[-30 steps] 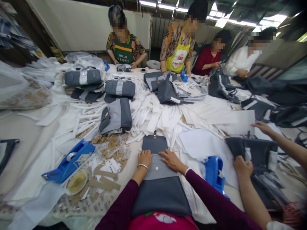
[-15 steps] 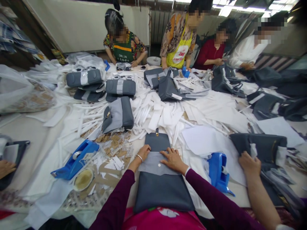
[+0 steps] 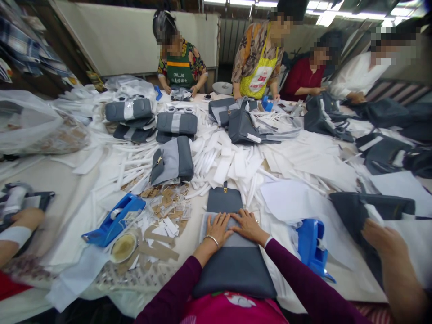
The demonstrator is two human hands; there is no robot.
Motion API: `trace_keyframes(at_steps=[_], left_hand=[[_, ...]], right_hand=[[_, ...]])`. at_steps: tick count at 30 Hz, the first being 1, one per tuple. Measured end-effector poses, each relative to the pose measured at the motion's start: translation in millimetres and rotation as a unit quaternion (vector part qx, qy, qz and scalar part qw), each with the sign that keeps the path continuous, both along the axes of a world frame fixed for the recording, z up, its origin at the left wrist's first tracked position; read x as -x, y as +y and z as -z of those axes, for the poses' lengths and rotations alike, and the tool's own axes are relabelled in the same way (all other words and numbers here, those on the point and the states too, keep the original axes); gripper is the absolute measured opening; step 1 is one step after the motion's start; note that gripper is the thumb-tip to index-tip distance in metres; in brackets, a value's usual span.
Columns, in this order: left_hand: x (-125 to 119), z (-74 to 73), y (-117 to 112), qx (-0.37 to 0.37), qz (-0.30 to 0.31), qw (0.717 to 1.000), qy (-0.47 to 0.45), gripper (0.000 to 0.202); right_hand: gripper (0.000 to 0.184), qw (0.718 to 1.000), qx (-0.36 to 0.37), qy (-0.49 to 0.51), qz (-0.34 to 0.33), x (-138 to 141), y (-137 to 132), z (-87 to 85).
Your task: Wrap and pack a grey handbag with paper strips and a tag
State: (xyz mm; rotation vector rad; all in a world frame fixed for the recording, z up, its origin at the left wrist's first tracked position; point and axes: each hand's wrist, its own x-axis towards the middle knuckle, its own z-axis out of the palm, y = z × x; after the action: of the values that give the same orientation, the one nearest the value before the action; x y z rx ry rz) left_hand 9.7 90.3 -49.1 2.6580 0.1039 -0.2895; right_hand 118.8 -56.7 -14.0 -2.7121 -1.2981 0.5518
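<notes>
A dark grey leather bag (image 3: 234,272) lies flat in front of me at the table's near edge. Its flap (image 3: 222,200), with a gold clasp at the tip, is folded out away from me. Across the middle lies a light grey sheet (image 3: 241,240). My left hand (image 3: 218,229) rests flat on this sheet with its fingers stretched out. Beside it, my right hand (image 3: 249,226) also lies on the sheet with fingers spread, and the fingertips of both hands nearly meet.
Blue tape dispensers stand left (image 3: 116,218) and right (image 3: 311,243). A tape roll (image 3: 123,247) lies by paper tags (image 3: 168,202). Ahead are white strips (image 3: 232,157) and a wrapped bag (image 3: 172,161). Co-workers' hands show left (image 3: 29,222) and right (image 3: 381,236); several people stand across.
My left hand has moved right, from the sheet's left edge onto its middle beside my right hand. The co-worker's hand at right has shifted right, and a white sheet now shows there.
</notes>
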Motion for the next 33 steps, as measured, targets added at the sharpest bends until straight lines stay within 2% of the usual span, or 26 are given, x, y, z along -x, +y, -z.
trace_keyframes(at_steps=[5, 9, 12, 14, 18, 21, 23, 26, 29, 33], left_hand=[[3, 11.4, 5, 0.007, 0.005, 1.000, -0.027, 0.070], [4, 13.9, 4, 0.008, 0.003, 0.999, -0.034, 0.071], [3, 14.1, 4, 0.016, -0.001, 0.999, -0.029, 0.071], [3, 12.9, 4, 0.021, 0.001, 1.000, -0.022, 0.071], [4, 10.6, 6, 0.029, 0.000, 0.999, -0.019, 0.075], [4, 10.4, 8, 0.039, -0.003, 0.999, -0.018, 0.067], [4, 11.0, 9, 0.042, -0.001, 0.999, -0.016, 0.064], [3, 11.3, 10, 0.040, 0.005, 0.999, -0.007, 0.067], [3, 7.6, 9, 0.031, 0.003, 0.999, 0.012, 0.067], [2, -4.0, 9, 0.024, 0.004, 0.999, 0.038, 0.067]], right_hand=[[0.062, 0.999, -0.006, 0.048, 0.013, -9, -18, -0.3], [0.056, 0.997, 0.023, -0.028, 0.069, -9, -15, -18.9], [0.052, 0.997, -0.043, -0.068, 0.009, 3, -1, -25.4], [0.052, 0.996, -0.061, -0.055, -0.022, 15, 5, -17.3], [0.060, 0.999, -0.034, -0.022, -0.002, 33, 0, 15.4], [0.060, 0.999, -0.039, -0.011, 0.001, 32, -7, 26.6], [0.058, 0.999, -0.038, 0.003, -0.005, 23, -6, 21.9], [0.048, 0.999, -0.036, 0.014, -0.016, -4, 9, 6.0], [0.044, 0.999, -0.042, -0.010, -0.009, -45, 39, -4.9], [0.043, 0.999, -0.029, -0.024, -0.011, -91, 86, -3.9]])
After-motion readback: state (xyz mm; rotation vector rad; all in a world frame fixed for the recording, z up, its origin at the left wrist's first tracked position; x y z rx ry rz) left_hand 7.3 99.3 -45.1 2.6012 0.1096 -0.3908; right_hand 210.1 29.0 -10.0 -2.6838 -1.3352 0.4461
